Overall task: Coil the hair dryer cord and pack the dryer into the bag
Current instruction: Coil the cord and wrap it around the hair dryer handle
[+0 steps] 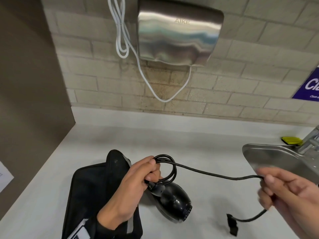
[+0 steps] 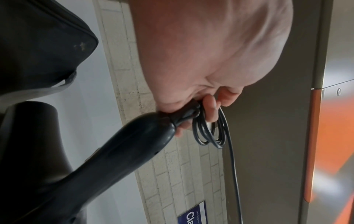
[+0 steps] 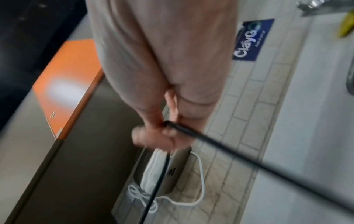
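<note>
Centrally, left hand (image 1: 136, 180) grips coiled loops of black cord (image 1: 207, 175) at handle end of hair dryer (image 1: 174, 200), held just above white desk (image 1: 207, 135). Right hand (image 1: 284, 192) pinches remaining cord; plug (image 1: 232, 225) dangles below. Black bag (image 1: 93, 190) lies on desk under left hand.

Black cord (image 1: 207, 174) between both hands, partly coiled

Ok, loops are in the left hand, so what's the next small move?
Probably swing the right hand over to lay another loop into the left hand: the cord spans uncoiled between them, its plug dangling, and the hair dryer is outside the bag.
</note>
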